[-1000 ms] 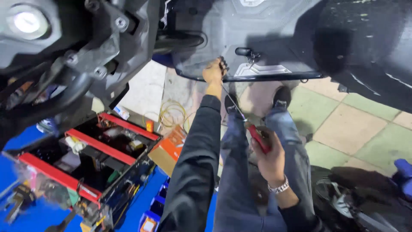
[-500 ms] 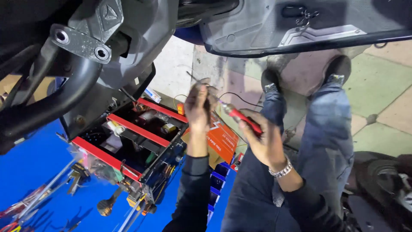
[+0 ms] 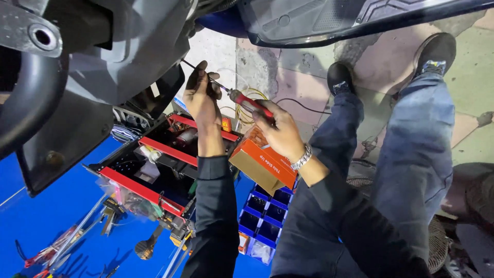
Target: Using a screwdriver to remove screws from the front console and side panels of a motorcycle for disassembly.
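My right hand point(image 3: 280, 133), with a metal watch on the wrist, grips the red handle of a long screwdriver point(image 3: 248, 103). Its thin shaft runs up and left toward the dark plastic body panel of a scooter point(image 3: 128, 56). My left hand point(image 3: 201, 98) is closed around the shaft near its middle, just under the panel's edge. The tip of the shaft is hidden by the panel.
A black and red tiered toolbox point(image 3: 154, 164) stands open below my left arm. An orange cardboard box point(image 3: 265, 164) and a blue compartment tray point(image 3: 262, 216) lie beside it. Loose tools point(image 3: 110, 226) rest on a blue surface. My legs and black shoes point(image 3: 435, 51) stretch over tiled floor.
Both hands came down from the scooter's underside and moved left. The screwdriver now points toward the left body panel, with my left hand on its shaft.
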